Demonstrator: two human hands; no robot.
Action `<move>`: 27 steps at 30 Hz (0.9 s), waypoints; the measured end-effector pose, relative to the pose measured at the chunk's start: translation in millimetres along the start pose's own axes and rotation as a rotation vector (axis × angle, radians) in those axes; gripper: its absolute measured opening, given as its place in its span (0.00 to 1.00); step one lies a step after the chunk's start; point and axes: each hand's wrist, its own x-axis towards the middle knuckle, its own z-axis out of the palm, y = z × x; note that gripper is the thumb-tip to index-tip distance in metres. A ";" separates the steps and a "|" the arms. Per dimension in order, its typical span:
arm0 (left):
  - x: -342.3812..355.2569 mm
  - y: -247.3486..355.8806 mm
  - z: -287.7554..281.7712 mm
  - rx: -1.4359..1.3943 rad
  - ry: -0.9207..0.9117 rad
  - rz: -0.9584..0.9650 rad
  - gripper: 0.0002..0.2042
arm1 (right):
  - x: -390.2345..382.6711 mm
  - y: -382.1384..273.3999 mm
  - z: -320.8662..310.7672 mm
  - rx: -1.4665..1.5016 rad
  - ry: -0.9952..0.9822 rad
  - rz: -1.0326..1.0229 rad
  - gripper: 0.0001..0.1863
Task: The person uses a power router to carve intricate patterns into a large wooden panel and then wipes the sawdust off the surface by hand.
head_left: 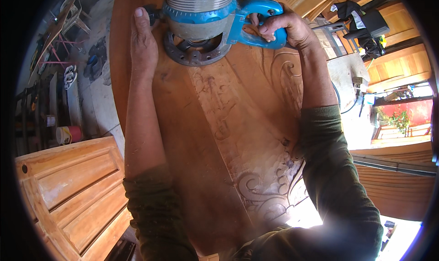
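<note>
A router [200, 11] with a blue and grey body and a round dark base is over a broad wooden panel [178, 123] with carved scrolls; I cannot tell if the base touches the wood. My left hand [142, 41] grips a dark knob on the router's left side, thumb up, most fingers hidden. My right hand [295, 30] is closed around the blue loop handle [260, 5] on the other side.
A panelled wooden door [73, 188] lies lower left, near a pink-and-white bucket [68, 134]. A folding chair [77, 14] stands upper left. More wooden doors [398, 64], dark bundled items [361, 23] and a cable [348, 107] are on the right.
</note>
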 end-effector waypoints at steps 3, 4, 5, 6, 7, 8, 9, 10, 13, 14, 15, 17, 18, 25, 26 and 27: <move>0.7 -0.5 0.9 0.025 -0.017 0.009 0.48 | -2.4 -1.4 -0.3 -0.002 0.015 -0.005 0.16; 0.8 -0.9 1.6 0.034 -0.023 0.012 0.48 | -3.7 -3.1 0.2 -0.017 0.017 -0.014 0.11; 1.3 -1.2 2.8 0.033 -0.025 0.011 0.48 | -4.8 -4.3 0.7 -0.031 0.020 -0.024 0.08; 1.8 -1.3 3.6 0.031 -0.018 0.011 0.48 | -5.4 -3.7 -0.2 -0.032 0.020 -0.024 0.08; 2.3 -1.5 4.4 0.030 -0.012 0.012 0.49 | -6.2 -3.0 -1.4 -0.036 0.028 -0.019 0.08; 2.6 -1.5 4.7 0.029 -0.013 0.012 0.49 | -7.0 -2.4 -2.5 -0.040 0.035 -0.015 0.08; 3.0 -2.1 4.9 0.020 -0.031 0.012 0.49 | -7.6 -2.9 -2.2 -0.040 0.036 -0.014 0.08; 3.2 -2.7 5.2 0.012 -0.050 0.012 0.49 | -8.5 -3.4 -2.0 -0.040 0.038 -0.013 0.08; 3.3 -3.9 6.8 0.003 -0.067 0.016 0.49 | -12.1 -3.1 -3.3 -0.041 0.046 -0.015 0.08; 3.1 -4.1 7.3 0.003 -0.068 0.017 0.49 | -13.2 -2.7 -4.1 -0.042 0.051 -0.018 0.08; 3.2 -4.0 8.4 0.020 -0.060 0.023 0.49 | -13.9 -2.2 -5.1 -0.043 0.053 -0.018 0.08; 3.3 -3.6 10.0 0.035 -0.053 0.031 0.49 | -14.6 -1.3 -6.8 -0.050 0.062 -0.020 0.08; 2.7 -2.6 10.5 0.030 -0.055 0.023 0.49 | -15.4 -1.2 -6.6 -0.049 0.064 -0.020 0.08; 0.6 3.5 12.5 0.052 -0.061 -0.017 0.48 | -18.0 1.0 -10.3 -0.024 0.064 0.006 0.08; 0.4 3.7 12.3 0.047 -0.062 -0.010 0.48 | -18.5 0.4 -10.9 -0.025 0.048 0.014 0.08; 0.1 3.4 11.8 0.043 -0.064 -0.004 0.48 | -18.9 0.1 -10.4 -0.025 0.048 0.013 0.08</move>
